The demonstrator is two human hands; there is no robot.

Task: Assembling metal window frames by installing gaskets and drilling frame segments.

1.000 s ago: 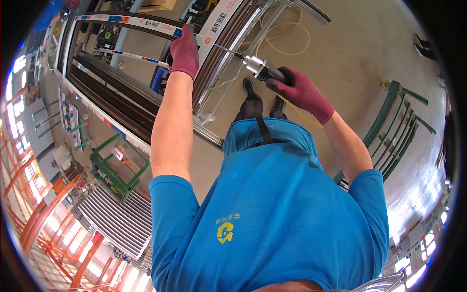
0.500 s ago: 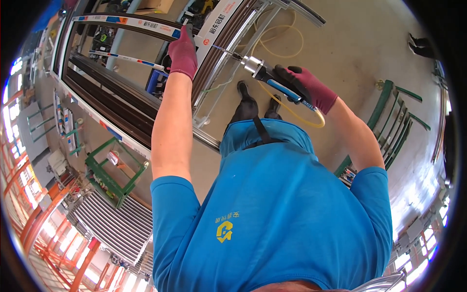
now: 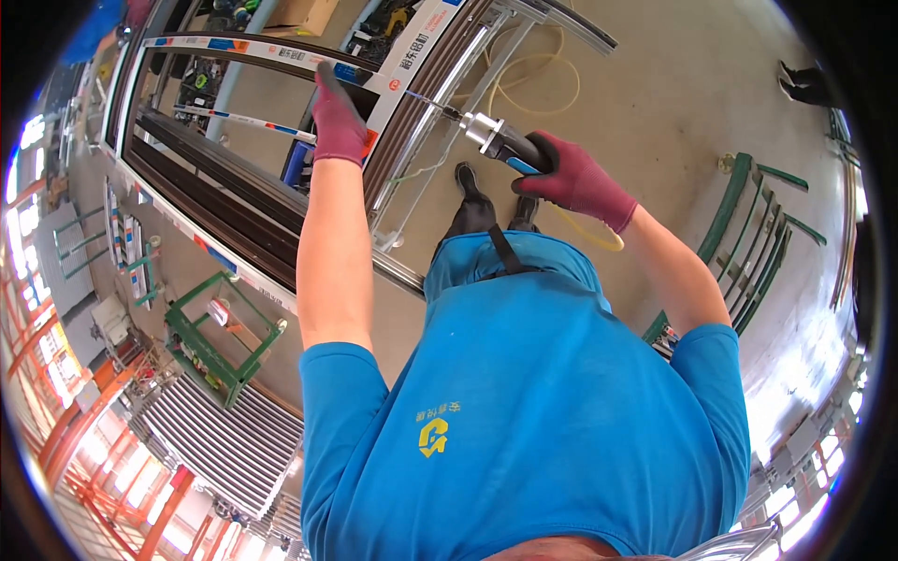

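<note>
My right hand (image 3: 582, 182), in a maroon glove with dark finger coating, is wrapped around a pistol-less, straight power driver (image 3: 496, 138) with a silver head. Its long thin bit points up-left, the tip at the side of a brown aluminium frame (image 3: 402, 126). A yellow air hose (image 3: 599, 238) trails beneath that hand. My left hand (image 3: 339, 122), gloved alike, lies by the corner where the white-taped crossbar (image 3: 271, 51) meets the frame's near side bar. Its fingers look stretched out over the crossbar; part of them is hard to make out against the dark profile.
Metal rails of a stand (image 3: 449, 103) run under the frame's edge. Coiled hose (image 3: 533, 84) lies on the floor. A green rack (image 3: 739, 215) stands at right, a green cart (image 3: 224, 337) at left. A blue bin (image 3: 297, 161) shows through the frame. Another person's shoes (image 3: 800, 82) show upper right.
My left hand has shifted slightly left, its grip loosened and fingers straightened. My right hand has moved forward along the driver toward its head. The bit stays at the frame.
</note>
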